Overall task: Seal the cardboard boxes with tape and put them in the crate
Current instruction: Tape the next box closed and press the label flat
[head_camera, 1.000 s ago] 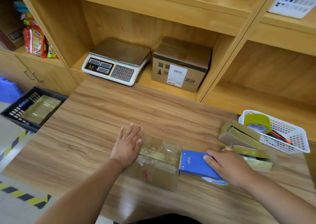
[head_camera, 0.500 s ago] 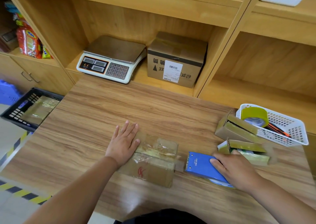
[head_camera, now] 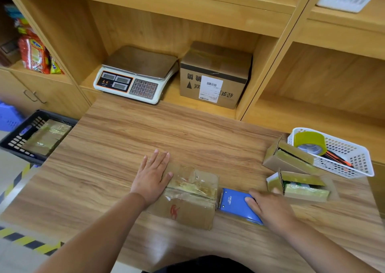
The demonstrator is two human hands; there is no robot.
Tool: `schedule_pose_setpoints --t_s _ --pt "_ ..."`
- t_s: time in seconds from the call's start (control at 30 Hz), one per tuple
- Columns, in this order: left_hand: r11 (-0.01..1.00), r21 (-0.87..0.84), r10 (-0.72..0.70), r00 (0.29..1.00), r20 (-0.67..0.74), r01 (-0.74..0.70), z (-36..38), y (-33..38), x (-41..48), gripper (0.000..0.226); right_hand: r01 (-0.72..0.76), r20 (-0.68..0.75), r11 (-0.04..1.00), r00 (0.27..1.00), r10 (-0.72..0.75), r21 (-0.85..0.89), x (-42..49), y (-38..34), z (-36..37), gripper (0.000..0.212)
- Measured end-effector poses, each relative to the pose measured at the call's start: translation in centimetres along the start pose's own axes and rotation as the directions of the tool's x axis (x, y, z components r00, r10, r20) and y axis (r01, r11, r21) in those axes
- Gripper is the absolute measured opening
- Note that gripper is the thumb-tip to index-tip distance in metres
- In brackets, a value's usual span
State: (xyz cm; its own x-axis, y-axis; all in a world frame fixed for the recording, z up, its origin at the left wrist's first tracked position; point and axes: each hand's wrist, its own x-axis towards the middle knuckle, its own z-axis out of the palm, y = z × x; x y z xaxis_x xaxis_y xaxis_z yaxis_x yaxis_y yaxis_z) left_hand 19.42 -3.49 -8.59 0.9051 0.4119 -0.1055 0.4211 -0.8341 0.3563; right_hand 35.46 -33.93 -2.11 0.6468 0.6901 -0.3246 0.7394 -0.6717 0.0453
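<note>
Pinning the flat cardboard box (head_camera: 191, 200) near the table's (head_camera: 104, 179) front edge, I keep my left hand (head_camera: 153, 175) flat and splayed on its left end so it cannot slide. My right hand (head_camera: 270, 210) grips the blue tape dispenser (head_camera: 235, 205), nosed against the box's right side, probably to cut the strip; blur hides the blade. Further right, two unsealed boxes (head_camera: 291, 158) wait by the white basket (head_camera: 354, 164). Beyond the left edge, the black crate (head_camera: 18, 135) holds a taped box (head_camera: 48, 137).
</note>
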Motion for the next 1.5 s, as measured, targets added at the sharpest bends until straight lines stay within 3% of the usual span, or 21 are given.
schedule_pose_setpoints --t_s 0.27,0.47,0.63,0.73,0.8,0.87,0.9,0.93,0.97,1.0,1.07,1.2,1.5 --pt "0.954 -0.298 -0.031 0.999 -0.033 0.020 -1.0 -4.0 -0.4 0.049 0.078 -0.171 0.974 0.984 -0.041 0.215 0.0 -4.1 -2.5 0.027" --pt "0.846 -0.527 -0.113 0.993 -0.033 0.079 -0.4 -6.1 -1.1 0.045 0.118 -0.266 0.968 0.962 -0.057 0.221 0.7 -8.1 -6.6 0.031" --pt "0.885 -0.456 -0.066 0.995 0.073 0.092 1.4 -5.0 -1.1 0.061 0.156 -0.334 0.964 0.939 -0.078 0.213 0.4 -9.3 -9.7 0.023" --pt "0.943 -0.313 -0.073 0.988 0.133 0.112 0.4 -4.6 -0.4 0.052 0.108 -0.301 0.988 0.951 -0.071 0.107 0.1 -9.8 -11.0 0.027" --pt "0.926 -0.363 -0.064 0.991 0.121 0.104 -1.7 -3.9 -0.1 0.052 0.058 -0.272 0.994 0.962 -0.030 0.095 0.1 -10.4 -11.5 0.033" --pt "0.798 -0.599 -0.032 0.997 0.074 0.070 -4.6 -2.7 -0.4 0.053 0.040 -0.254 0.995 0.967 -0.016 0.091 0.3 -11.4 -11.7 0.036" --pt "0.679 -0.733 0.013 0.998 0.056 0.032 -6.2 -2.1 -0.9 0.055 0.038 -0.246 0.996 0.969 -0.016 0.086 0.4 -11.9 -11.8 0.038" --pt "0.565 -0.825 0.088 0.996 0.033 -0.022 -7.9 -1.5 -1.5 0.059 0.037 -0.238 0.996 0.971 -0.016 0.082 0.7 -12.5 -11.9 0.038" --pt "0.521 -0.849 0.176 0.984 0.005 -0.089 -9.3 -1.0 -2.2 0.066 0.037 -0.232 0.996 0.972 -0.016 0.084 0.9 -13.2 -12.0 0.037" --pt "0.528 -0.836 0.258 0.966 -0.014 -0.153 -10.2 -0.6 -2.7 0.074 0.044 -0.234 0.995 0.972 -0.022 0.091 1.2 -13.8 -12.2 0.036" --pt "0.640 -0.734 0.340 0.940 0.006 -0.227 -11.1 -0.7 -3.2 0.096 0.092 -0.256 0.991 0.964 -0.065 0.096 1.7 -15.2 -12.6 0.031" --pt "0.856 -0.470 0.298 0.949 0.104 -0.217 -11.0 -2.6 -3.3 0.129 0.152 -0.254 0.983 0.960 -0.121 0.105 2.3 -17.2 -13.4 0.026" --pt "0.885 -0.411 0.290 0.949 0.120 -0.218 -10.5 -3.2 -3.2 0.130 0.224 -0.226 0.971 0.953 -0.202 0.079 2.3 -16.2 -13.4 0.031"
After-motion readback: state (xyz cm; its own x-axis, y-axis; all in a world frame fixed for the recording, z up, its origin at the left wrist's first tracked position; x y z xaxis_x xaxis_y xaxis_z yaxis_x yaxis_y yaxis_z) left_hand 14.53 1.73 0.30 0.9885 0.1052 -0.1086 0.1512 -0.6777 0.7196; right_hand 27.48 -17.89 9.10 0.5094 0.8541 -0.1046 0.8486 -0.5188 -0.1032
